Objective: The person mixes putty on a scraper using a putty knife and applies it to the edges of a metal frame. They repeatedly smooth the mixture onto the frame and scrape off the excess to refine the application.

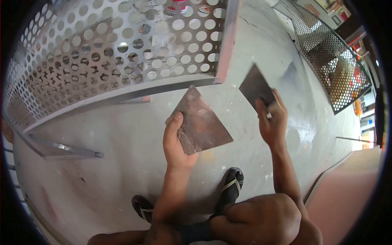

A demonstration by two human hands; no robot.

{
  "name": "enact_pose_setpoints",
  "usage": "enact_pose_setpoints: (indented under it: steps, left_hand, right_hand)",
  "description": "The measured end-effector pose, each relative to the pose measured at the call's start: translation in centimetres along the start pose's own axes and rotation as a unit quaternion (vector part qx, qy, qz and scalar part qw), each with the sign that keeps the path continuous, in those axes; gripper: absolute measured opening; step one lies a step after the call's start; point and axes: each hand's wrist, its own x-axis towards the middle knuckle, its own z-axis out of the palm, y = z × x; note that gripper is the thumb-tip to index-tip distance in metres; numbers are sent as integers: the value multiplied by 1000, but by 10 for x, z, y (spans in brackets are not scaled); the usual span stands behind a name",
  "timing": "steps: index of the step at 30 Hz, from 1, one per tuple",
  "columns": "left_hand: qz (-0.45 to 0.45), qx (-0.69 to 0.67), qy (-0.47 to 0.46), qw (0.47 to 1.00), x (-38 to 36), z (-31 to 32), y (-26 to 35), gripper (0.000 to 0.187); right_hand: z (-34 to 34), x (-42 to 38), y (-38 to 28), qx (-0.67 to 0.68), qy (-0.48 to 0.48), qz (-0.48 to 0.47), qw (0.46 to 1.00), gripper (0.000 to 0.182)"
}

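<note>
My left hand [173, 141] grips a thin, flat, squarish plate [204, 122] by its left corner, thumb on top. Pale and reddish smears, like putty, mark its upper face. To the right and farther forward, my right hand [275, 122] is closed on a dark, flat spreader blade [253, 85], which points up and away. Blur softens the fingers of this hand. The two flat pieces are apart, both held above the floor. Ahead of them stands a large perforated metal panel [179, 51] with a solid edge frame; neither piece touches it.
A second perforated panel [326, 53] stands at the far right. Below it lies a pinkish board [347, 196]. A metal frame leg [67, 149] reaches across the floor at left. A red and white can [177, 7] shows behind the near panel. The concrete floor [118, 175] has stains and specks.
</note>
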Motion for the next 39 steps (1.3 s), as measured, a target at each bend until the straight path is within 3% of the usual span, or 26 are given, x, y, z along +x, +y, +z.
enact_pose_setpoints:
  steps: [3, 5, 7, 9, 13, 17, 22, 26, 29, 30, 31, 32, 33, 35, 37, 39]
  left_hand:
    - [17, 41, -9, 999, 5, -7, -8, 35]
    - [22, 54, 33, 998, 4, -8, -11, 33]
    - [20, 58, 47, 997, 5, -10, -15, 33]
    - [20, 61, 67, 996, 5, -15, -17, 32]
    - [21, 100, 40, 994, 8, -20, -14, 34]
    - [22, 115, -5, 993, 9, -18, -12, 40]
    - [0, 98, 27, 995, 5, -22, -14, 40]
    - [-5, 97, 35, 995, 5, -19, -17, 36]
    - [-27, 87, 44, 995, 5, -25, -18, 35]
    - [-24, 84, 42, 995, 4, -24, -18, 35]
    - [-76, 30, 46, 996, 3, -22, -19, 35]
    - [-126, -24, 48, 991, 3, -21, -20, 34]
    - [-121, -24, 44, 991, 3, -22, -22, 34]
    - [-209, -33, 41, 977, 2, -24, -29, 36]
    - [-128, 117, 31, 984, -2, -15, -42, 39]
    - [-56, 219, -72, 971, -6, -8, -38, 41]
  right_hand:
    - [12, 13, -6, -6, -51, 34, 998, 20]
    - [32, 4, 9, -15, -116, 80, 990, 22]
    - [49, -9, 15, -5, -90, 51, 995, 29]
    - [54, -12, 11, -8, -100, 81, 992, 32]
    - [51, 1, 2, 1, -97, 48, 994, 34]
    - [42, 27, -3, 7, -55, -14, 998, 36]
    - [25, 69, -19, -26, -4, -72, 997, 29]
    - [10, 92, -27, -42, 44, -88, 994, 13]
    - [-10, 81, -30, 42, 119, -67, 990, 14]
    - [-17, 73, -23, 15, 131, -62, 989, 17]
    - [-27, 62, -24, 15, 131, -66, 989, 17]
    - [-37, 49, -29, 234, 70, 98, 965, 18]
    - [-45, 36, -32, 435, 0, 254, 864, 20]
    - [-45, 13, -21, 537, -164, 322, 762, 22]
    - [-38, -1, -7, 535, -375, 366, 662, 24]
    - [-40, -2, 14, 512, -406, 389, 649, 24]
